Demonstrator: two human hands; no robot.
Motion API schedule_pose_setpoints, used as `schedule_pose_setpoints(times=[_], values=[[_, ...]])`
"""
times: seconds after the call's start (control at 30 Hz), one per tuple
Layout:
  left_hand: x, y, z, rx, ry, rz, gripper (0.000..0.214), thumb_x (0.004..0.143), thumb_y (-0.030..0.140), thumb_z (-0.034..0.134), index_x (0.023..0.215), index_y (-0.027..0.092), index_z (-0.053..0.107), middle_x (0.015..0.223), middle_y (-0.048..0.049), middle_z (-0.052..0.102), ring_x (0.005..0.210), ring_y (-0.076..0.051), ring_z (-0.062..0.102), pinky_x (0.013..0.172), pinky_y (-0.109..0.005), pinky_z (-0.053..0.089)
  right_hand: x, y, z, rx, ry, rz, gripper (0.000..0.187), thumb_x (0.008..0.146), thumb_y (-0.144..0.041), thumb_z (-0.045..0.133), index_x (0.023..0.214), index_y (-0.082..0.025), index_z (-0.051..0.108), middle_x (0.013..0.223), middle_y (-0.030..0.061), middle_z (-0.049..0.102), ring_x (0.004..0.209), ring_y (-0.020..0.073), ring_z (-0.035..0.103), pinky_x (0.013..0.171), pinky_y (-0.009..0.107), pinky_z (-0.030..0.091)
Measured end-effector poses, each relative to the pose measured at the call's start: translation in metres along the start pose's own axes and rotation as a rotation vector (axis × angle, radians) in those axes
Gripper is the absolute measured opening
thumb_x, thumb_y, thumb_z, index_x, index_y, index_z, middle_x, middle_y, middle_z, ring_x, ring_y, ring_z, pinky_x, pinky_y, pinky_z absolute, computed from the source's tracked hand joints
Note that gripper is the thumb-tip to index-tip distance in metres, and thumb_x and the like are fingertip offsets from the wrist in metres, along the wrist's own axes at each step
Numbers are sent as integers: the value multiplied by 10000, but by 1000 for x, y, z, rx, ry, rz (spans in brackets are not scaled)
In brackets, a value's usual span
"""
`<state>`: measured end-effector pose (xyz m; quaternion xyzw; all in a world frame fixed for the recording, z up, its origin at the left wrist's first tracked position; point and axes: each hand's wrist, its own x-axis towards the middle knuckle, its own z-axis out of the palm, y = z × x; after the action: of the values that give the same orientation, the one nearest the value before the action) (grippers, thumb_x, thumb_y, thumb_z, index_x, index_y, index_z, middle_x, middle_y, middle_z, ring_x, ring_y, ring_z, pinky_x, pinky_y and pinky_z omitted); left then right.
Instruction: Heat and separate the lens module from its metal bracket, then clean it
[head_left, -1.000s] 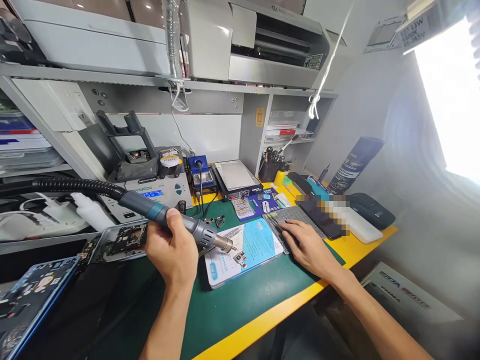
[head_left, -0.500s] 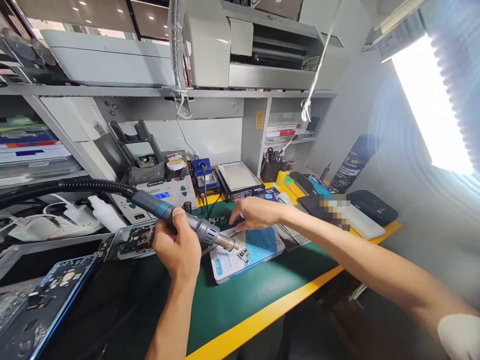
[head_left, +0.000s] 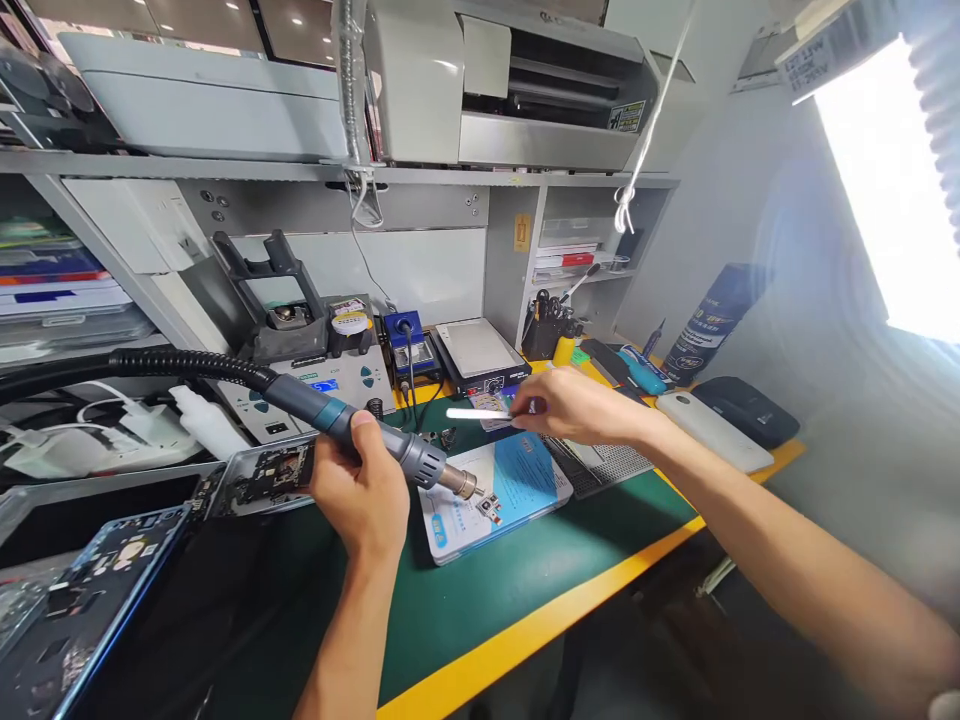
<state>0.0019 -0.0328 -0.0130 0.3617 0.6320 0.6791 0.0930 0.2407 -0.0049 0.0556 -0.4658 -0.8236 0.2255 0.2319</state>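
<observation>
My left hand (head_left: 361, 480) is wrapped round the handle of a hot air gun (head_left: 397, 450). The gun's metal nozzle points down and to the right, just above a small camera module (head_left: 489, 508). That module lies on a blue and white flat box (head_left: 525, 480) on the green mat. Beyond the box's back edge, my right hand (head_left: 566, 405) pinches a slim, flat, pale tool (head_left: 478, 413) whose blunt end points left. The tool's exact kind is unclear, and its other end is hidden in my fingers.
Behind stand the hot air station (head_left: 326, 385), a soldering iron stand (head_left: 409, 345) and a flat heating plate (head_left: 480, 355). Opened phones (head_left: 112, 590) lie at left. A perforated metal plate (head_left: 611, 455), a white phone (head_left: 712, 430) and a black case (head_left: 750, 410) are to the right.
My right hand has moved right and away from the box, raising the slim tool into clear sight. The hot air gun stays nearly in place, its nozzle slightly closer to the camera module.
</observation>
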Motion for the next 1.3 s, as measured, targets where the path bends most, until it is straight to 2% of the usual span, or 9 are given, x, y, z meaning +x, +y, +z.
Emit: schedule_pose_setpoints(times=[0.1,0.27,0.37,0.5,0.57,0.67,0.83,1.03,1.3], values=[[-1,1,1,8,-1,3,303,890,433,544,866,175,701,737,-63,714,765,-253,690,730,-359,504,-45,12,1,212,147,132,181,907,-380,644,889,-201,662,640,-13,646,530,155,599,515,271,474],[-2,0,5,12,-9,9,307,901,408,538,914,160,719,770,-63,739,757,-229,693,670,-316,496,-107,19,37,632,360,286,268,905,-368,685,1108,-246,557,893,12,684,663,185,714,614,338,604],[-4,0,7,17,-17,15,308,904,409,540,913,159,720,755,-58,733,755,-226,692,659,-310,493,-127,12,59,1044,367,450,246,851,-282,771,1060,-229,652,903,32,742,740,176,732,718,301,601],[-5,0,8,30,-18,23,300,903,406,542,915,164,718,771,-57,732,767,-228,690,672,-315,490,-135,-4,78,1265,367,497,165,825,-276,802,954,-199,735,877,56,772,829,197,750,827,290,592],[-5,-1,8,36,-18,24,305,905,413,538,909,166,716,766,-54,726,760,-227,685,684,-321,488,-134,-12,83,1232,435,476,153,864,-351,769,899,-203,753,912,43,756,824,198,750,817,297,604],[-4,-2,8,46,-9,20,314,906,423,535,897,165,714,738,-48,709,735,-224,670,702,-332,485,-132,-22,90,954,510,484,176,880,-399,759,910,-226,768,961,40,764,825,194,756,799,280,615],[-4,0,6,47,-1,28,309,910,418,531,906,170,716,742,-39,709,728,-213,663,709,-327,487,-132,-36,99,629,490,423,187,868,-385,767,1005,-261,792,1117,73,789,1082,270,733,937,333,610],[-6,2,7,34,-18,56,290,906,404,535,868,171,702,719,-36,709,729,-211,670,664,-306,499,-131,-39,107,582,605,353,113,877,-358,751,923,-279,819,1059,69,812,1080,303,742,947,393,626],[-7,1,7,27,-20,55,293,915,402,534,879,165,702,730,-37,715,723,-200,674,667,-299,498,-129,-35,109,657,564,389,125,864,-357,770,951,-284,823,1092,56,809,1084,287,743,955,361,623]])
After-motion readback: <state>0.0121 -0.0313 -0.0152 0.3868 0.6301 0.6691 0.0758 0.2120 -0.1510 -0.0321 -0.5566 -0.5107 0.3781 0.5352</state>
